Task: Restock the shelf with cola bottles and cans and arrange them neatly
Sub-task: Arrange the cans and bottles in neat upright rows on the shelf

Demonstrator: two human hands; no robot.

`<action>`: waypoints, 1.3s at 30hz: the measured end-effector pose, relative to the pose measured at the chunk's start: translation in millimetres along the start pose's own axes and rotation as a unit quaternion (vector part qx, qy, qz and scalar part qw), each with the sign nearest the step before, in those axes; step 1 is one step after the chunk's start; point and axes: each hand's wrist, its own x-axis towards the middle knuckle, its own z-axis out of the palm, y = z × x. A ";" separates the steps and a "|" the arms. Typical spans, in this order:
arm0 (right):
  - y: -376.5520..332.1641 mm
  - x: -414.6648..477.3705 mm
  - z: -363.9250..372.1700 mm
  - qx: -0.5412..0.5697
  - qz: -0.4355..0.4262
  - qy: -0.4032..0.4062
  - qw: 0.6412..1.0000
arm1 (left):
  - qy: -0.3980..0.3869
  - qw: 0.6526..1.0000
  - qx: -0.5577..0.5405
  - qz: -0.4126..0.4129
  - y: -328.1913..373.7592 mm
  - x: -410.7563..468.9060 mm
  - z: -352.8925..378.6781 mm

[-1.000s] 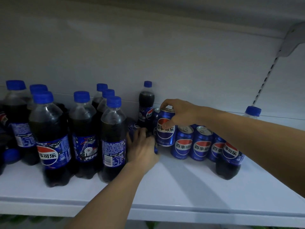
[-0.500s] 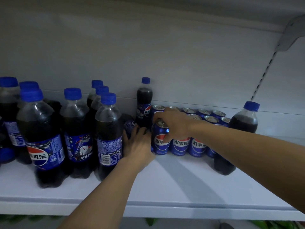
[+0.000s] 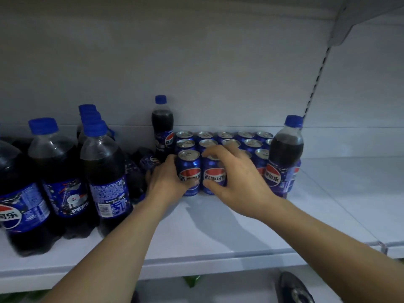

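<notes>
Left grip (image 3: 168, 182), right grip (image 3: 238, 186), both bare hands, forearms (image 3: 113, 248) uncovered to the frame edge

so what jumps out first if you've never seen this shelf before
Two hands work mid-shelf: the left hand grips the front-left blue metal cola can, and the right hand grips the neighbouring blue front can, at the front of a tight block of blue cans. Tall dark plastic cola bottles with blue caps crowd the white shelf to the left.
</notes>
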 end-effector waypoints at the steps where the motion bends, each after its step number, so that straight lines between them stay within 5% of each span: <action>1: 7.6 -10.7 0.9 0.009 0.009 0.012 1.000 | 0.002 1.000 -0.008 0.000 -0.6 -0.3 1.0; 12: 37.6 -51.9 -49.5 0.123 0.077 0.207 0.968 | 0.014 0.996 -0.087 0.023 12.8 -11.2 -7.5; 18: 90.7 -53.9 -69.1 0.150 0.171 0.380 0.897 | 0.023 0.988 -0.145 0.044 22.3 -9.3 -12.2; 22: 149.6 -54.5 -56.0 0.226 0.345 0.239 0.879 | -0.004 0.986 -0.168 -0.003 17.0 -4.9 -6.7; 28: 184.9 -52.7 -33.4 0.385 0.363 0.080 0.845 | -0.033 0.986 -0.162 -0.030 -2.2 3.9 10.0; 39: 186.0 -42.4 -21.5 0.386 0.371 0.089 0.840 | -0.022 0.992 -0.124 -0.028 0.4 -0.4 16.7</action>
